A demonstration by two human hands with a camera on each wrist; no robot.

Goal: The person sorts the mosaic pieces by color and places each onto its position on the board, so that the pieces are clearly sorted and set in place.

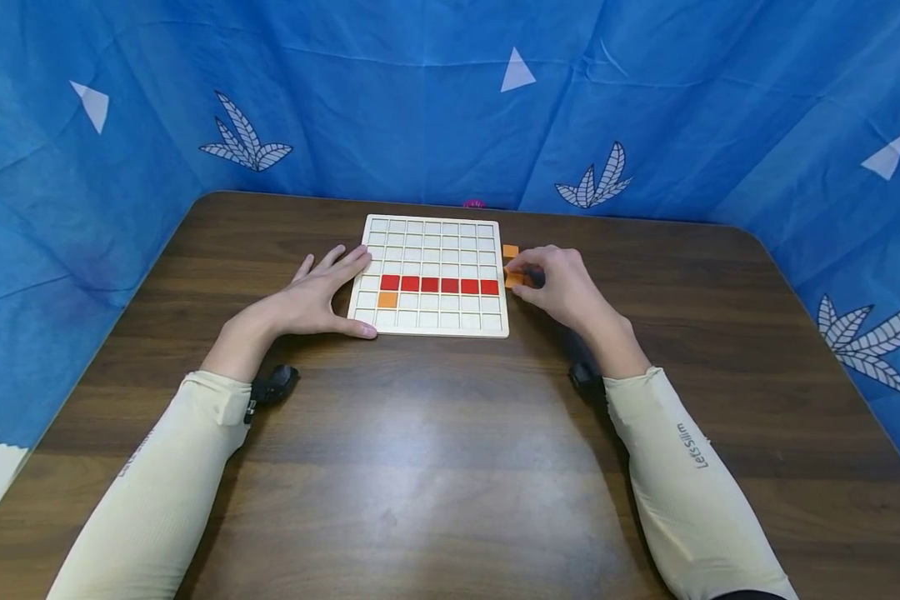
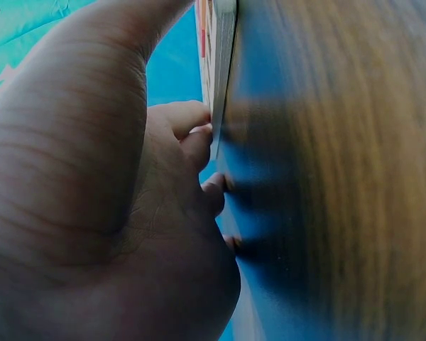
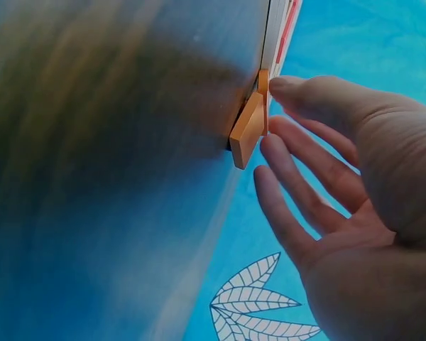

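Observation:
A white grid board (image 1: 427,328) lies on the table with a row of several red tiles (image 1: 430,285) across it. One orange tile (image 1: 387,299) sits in a cell just below the left end of that row. My left hand (image 1: 311,296) is spread at the board's left side, thumb on the lower left corner and fingertips at the left edge. To the right of the board, my right hand (image 1: 562,283) pinches an orange tile (image 3: 263,82) between thumb and index finger. Another orange tile (image 3: 247,131) is tilted beside it in the right wrist view.
One more orange tile (image 1: 510,250) lies at the board's right edge, behind the right hand's fingers. The brown wooden table (image 1: 420,467) extends in front and to both sides. A blue patterned cloth (image 1: 420,100) hangs behind the table's far edge.

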